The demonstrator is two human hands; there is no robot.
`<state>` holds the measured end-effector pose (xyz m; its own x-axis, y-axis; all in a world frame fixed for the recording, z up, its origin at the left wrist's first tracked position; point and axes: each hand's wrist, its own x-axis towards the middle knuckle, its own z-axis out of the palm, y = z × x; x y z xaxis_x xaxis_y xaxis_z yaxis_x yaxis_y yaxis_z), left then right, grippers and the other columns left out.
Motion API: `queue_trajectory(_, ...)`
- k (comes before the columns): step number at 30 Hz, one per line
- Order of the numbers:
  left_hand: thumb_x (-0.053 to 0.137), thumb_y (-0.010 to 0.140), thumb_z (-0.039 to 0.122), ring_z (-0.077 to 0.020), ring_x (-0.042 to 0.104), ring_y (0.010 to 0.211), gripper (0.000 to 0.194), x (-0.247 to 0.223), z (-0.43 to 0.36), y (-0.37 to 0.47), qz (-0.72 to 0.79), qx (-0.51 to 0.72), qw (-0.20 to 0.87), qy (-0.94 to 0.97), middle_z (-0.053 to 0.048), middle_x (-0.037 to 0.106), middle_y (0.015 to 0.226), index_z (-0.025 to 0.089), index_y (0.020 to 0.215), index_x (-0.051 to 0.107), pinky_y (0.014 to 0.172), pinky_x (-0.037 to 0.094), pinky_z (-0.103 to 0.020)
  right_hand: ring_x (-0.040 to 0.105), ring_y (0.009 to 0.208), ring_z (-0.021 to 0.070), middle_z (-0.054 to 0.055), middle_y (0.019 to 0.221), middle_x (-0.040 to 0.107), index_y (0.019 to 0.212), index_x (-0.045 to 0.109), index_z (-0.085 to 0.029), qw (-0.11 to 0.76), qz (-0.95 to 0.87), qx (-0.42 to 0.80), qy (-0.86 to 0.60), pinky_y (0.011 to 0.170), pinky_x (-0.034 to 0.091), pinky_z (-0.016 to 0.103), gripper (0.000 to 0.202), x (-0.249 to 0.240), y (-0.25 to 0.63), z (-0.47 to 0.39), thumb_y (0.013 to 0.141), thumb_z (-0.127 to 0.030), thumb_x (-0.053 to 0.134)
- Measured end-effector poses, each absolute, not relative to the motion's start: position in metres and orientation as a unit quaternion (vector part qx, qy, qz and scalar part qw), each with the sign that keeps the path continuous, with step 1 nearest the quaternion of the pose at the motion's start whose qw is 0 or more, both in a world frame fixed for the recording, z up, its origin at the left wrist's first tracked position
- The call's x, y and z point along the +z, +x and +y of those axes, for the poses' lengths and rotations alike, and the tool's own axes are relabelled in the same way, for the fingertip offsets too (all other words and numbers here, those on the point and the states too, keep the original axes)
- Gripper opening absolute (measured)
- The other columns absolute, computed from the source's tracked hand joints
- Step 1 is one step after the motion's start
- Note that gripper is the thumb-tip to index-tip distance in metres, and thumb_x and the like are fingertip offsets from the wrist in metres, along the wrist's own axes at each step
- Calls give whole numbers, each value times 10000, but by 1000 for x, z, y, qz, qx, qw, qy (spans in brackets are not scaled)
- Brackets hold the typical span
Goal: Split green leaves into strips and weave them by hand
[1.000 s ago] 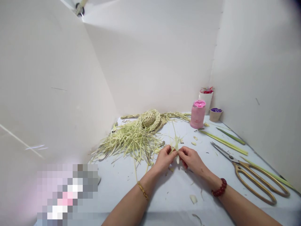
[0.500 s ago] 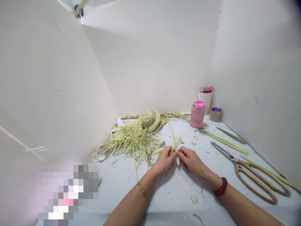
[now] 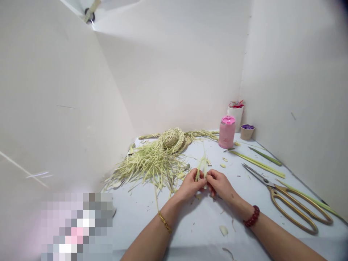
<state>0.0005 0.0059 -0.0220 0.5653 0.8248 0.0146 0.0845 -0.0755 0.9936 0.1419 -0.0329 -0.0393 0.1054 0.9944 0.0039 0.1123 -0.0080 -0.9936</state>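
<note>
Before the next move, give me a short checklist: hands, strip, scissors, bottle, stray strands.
1. Left hand gripping the strip: ok.
2. Right hand at the strip: ok.
3. Strip's lower end in sight: not ok, mostly hidden by fingers.
4. Scissors apart from both hands: ok.
5. Bottle upright: ok.
6. Stray strand off the gold bracelet: cannot tell.

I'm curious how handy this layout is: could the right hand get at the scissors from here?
Probably yes: the scissors lie to the right of the right hand, with nothing visible blocking the way. That hand seems to be pinching a pale strip, though, so it may need to let go first.
</note>
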Motion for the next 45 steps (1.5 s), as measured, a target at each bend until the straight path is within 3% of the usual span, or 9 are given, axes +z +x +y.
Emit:
queue_trajectory(4,631,702,225,-66,457,506,156,-24,7,1,364,331,566,661,41,484,625,178,746,488,505,371,-198,445,297,97,-76,402,488,675,432,-220,479,-492,459,-564,323,323,193,62,-38,142,-33,703,-246,481)
queue_trajectory(12,600,645,200,-68,434,464,97,-18,2,-2,387,232,595,665,41,457,551,165,699,527,466,343,-201,440,314,99,-72,400,485,656,434,-218,477,-487,434,-590,349,336,206,74,-36,155,-26,665,-233,506)
queue_trajectory(21,625,637,216,-72,457,466,141,-11,-2,-3,373,156,613,678,42,453,581,181,679,495,458,337,-200,505,361,120,-64,426,514,701,514,-201,553,-414,263,-674,428,415,238,62,-21,199,-17,655,-234,487)
queue_trajectory(29,611,619,196,-60,440,473,148,-3,2,-10,348,154,639,668,48,429,573,180,670,473,481,356,-200,508,413,124,-44,482,526,716,524,-197,649,-305,275,-640,401,454,244,103,-33,219,-7,628,-248,539)
queue_trajectory(35,662,629,226,-51,381,463,214,-4,2,-7,360,213,658,627,61,404,560,187,687,460,486,385,-201,480,438,85,6,699,614,793,507,-197,701,-244,279,-609,404,442,220,169,-29,226,-9,718,-346,481)
queue_trajectory(37,669,646,247,-52,393,465,220,-4,2,-5,375,254,649,611,54,426,566,186,692,463,485,376,-197,474,427,82,21,685,614,782,538,-179,674,-274,328,-603,379,410,211,204,-25,216,-14,746,-377,502)
queue_trajectory(41,668,676,270,-53,426,473,224,-5,4,-2,384,315,625,602,49,449,581,182,702,464,481,330,-192,483,420,91,30,624,601,744,559,-164,497,-414,509,-567,342,355,199,308,-18,178,-30,786,-469,554)
queue_trajectory(45,668,693,285,-52,405,473,218,-9,5,-2,375,318,622,609,48,456,587,179,721,480,483,305,-200,478,426,87,-21,600,578,785,541,-190,489,-465,532,-512,376,378,198,269,-19,150,-38,766,-452,599)
